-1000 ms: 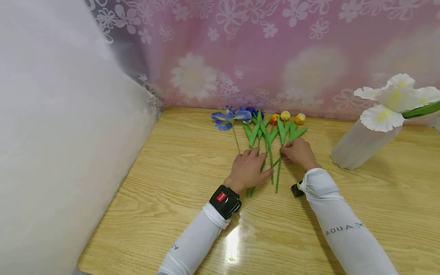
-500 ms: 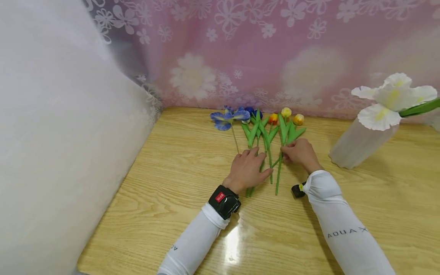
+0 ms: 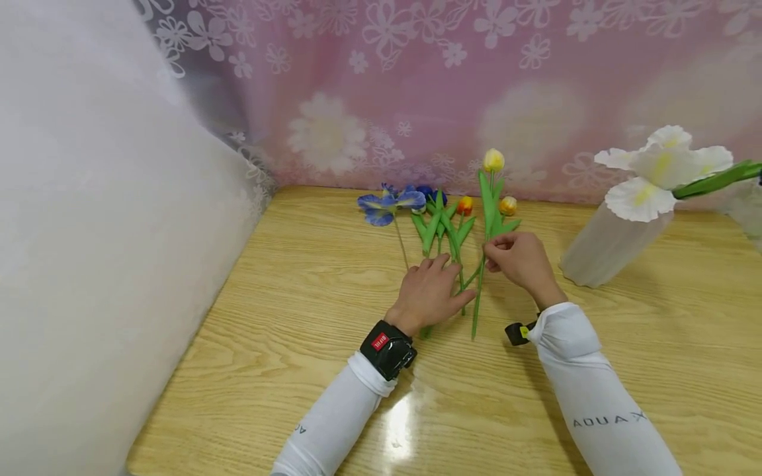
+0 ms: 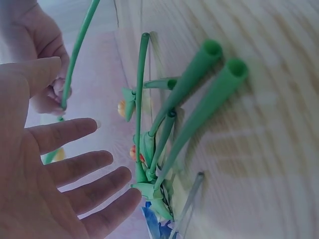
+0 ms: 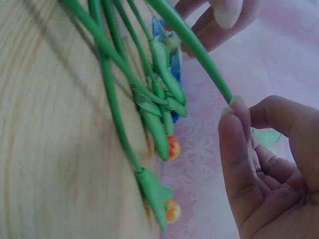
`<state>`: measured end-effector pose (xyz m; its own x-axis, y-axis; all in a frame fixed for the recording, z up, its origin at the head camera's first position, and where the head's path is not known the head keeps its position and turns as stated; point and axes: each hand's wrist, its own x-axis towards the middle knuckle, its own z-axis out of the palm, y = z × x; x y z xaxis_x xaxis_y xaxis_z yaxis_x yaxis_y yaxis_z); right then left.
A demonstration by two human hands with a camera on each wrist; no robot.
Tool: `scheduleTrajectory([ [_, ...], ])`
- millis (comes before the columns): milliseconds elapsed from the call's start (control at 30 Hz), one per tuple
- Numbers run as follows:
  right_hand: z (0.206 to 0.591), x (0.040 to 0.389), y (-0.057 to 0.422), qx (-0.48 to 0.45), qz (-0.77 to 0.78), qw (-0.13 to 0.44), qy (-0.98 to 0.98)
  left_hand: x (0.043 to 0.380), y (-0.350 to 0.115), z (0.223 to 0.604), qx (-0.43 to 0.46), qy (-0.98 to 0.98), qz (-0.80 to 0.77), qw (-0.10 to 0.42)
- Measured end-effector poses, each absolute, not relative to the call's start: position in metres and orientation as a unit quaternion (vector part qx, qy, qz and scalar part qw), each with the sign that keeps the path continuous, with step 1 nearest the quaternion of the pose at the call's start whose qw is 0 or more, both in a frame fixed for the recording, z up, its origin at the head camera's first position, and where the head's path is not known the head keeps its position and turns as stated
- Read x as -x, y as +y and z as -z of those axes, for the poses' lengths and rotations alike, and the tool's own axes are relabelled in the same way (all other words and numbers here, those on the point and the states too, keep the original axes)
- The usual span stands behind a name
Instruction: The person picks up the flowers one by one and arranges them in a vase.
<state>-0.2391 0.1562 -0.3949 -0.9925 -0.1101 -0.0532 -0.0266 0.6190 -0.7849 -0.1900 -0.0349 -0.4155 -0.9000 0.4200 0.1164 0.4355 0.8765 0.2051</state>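
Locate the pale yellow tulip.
In the head view, the pale yellow tulip is right of centre, pinched in the right grip, left of the white vase.

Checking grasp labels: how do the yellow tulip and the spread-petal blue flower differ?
The yellow tulip is pinched in the right hand, raised off the table; the blue flower lies on it. The tulip's bloom is compact and closed, the blue flower's wide with spread petals. The tulip's stem is green with leaves; the blue flower's is thinner, duller, with no leaves visible. Both carry one bloom per stem.
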Motion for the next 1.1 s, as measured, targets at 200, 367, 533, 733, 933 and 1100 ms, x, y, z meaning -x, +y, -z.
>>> scheduleTrajectory([
  [200, 0.384, 0.231, 0.158, 0.055, 0.425, 0.006, 0.904, 0.19, -0.032, 0.415, 0.231, -0.966, 0.112, 0.044],
  [367, 0.379, 0.226, 0.16, 0.043, 0.435, -0.03, 0.899, 0.191, -0.029, 0.415, 0.235, -0.965, 0.112, 0.042],
  [533, 0.378, 0.221, 0.165, 0.04, 0.455, -0.082, 0.886, 0.191, -0.025, 0.414, 0.235, -0.965, 0.114, 0.037],
  [733, 0.377, 0.216, 0.173, 0.051, 0.427, -0.147, 0.891, 0.191, -0.021, 0.413, 0.242, -0.962, 0.12, 0.035],
  [933, 0.371, 0.211, 0.179, 0.056, 0.428, -0.202, 0.879, 0.192, -0.016, 0.412, 0.246, -0.962, 0.112, 0.033],
  [1100, 0.363, 0.204, 0.186, 0.053, 0.434, -0.245, 0.865, 0.192, -0.011, 0.413, 0.25, -0.962, 0.107, 0.033],
])
